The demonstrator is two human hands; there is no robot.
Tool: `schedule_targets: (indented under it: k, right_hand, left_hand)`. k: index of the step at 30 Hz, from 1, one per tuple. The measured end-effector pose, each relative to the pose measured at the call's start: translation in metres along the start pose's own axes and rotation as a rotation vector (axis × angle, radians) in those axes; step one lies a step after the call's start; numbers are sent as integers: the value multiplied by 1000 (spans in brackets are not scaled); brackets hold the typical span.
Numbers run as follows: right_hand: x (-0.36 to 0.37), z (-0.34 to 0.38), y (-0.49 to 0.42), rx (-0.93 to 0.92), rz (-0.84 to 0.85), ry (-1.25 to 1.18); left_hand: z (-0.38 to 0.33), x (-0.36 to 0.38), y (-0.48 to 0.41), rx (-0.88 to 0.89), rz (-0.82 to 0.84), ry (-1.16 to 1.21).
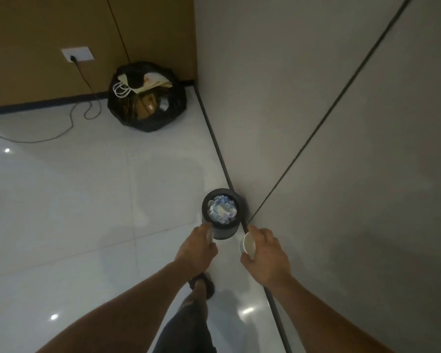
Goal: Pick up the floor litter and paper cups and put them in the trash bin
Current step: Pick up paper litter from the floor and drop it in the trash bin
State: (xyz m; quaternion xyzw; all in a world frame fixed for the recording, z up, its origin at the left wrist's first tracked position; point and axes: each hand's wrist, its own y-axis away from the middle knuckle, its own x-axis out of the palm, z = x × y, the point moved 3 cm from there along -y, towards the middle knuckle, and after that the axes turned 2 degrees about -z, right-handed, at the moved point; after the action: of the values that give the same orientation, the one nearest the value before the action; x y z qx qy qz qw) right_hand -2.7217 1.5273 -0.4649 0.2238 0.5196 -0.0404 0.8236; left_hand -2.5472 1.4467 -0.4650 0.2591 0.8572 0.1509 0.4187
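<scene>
Curled round a paper cup (248, 245), our right hand (266, 254) hovers just beside the trash bin (225, 233). Our left hand (196, 247) grips a pale thing (210, 236), probably another cup, at the bin's near side. We judge this the drop-off: next, move each over the opening above the crumpled paper (222, 208) and let go.

I can read nothing here: the blue print on the paper (222, 210) in the bin (224, 231) is blurred.
</scene>
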Motion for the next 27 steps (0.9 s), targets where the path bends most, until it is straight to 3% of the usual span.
schedule_targets:
  k: [6,11,15,23,27]
  right_hand:
    - [44,1,-157,58,-17,-50]
    - [122,-31,-281,19,-43,-10]
    - [205,-69,-366,-49,-19,86]
    - [332,-135,-390,-102,-36,187]
    - [357,-146,-377,-93,-71,250]
  left_hand:
    - [20,1,-162,13,68,-33]
    - [61,53,-284,28,101,11]
    - [100,118,-366,216,36,-63]
    - [204,226,-433,378,3,-597]
    - [226,245,-434,452,-68,-711]
